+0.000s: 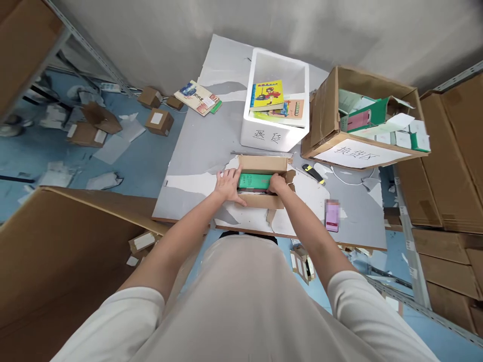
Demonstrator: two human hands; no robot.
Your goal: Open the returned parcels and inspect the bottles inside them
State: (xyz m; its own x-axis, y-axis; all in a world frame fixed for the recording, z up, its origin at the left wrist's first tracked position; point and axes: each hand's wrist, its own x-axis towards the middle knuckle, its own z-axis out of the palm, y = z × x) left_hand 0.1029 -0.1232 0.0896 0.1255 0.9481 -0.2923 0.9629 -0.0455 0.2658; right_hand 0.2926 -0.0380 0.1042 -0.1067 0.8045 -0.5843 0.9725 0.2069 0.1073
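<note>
An opened cardboard box [260, 202] lies on the table in front of me, its long flaps folded out to the far and near sides. Inside it is a green box [253, 181] with small print on top. My left hand [227, 186] spans the left end of the cardboard box, thumb on the near flap and fingers spread towards the far one, bracing it. At the other end, my right hand [277, 184] reaches in with curled fingers closed on the right end of the green box; its fingertips are partly hidden.
A white foam bin [273, 136] with books and a carton [320, 115] of green and white boxes stand behind. A yellow-black utility knife [313, 174] and a phone [332, 216] lie to the right. Books [198, 98] sit far left. A large carton [75, 251] borders the table's left.
</note>
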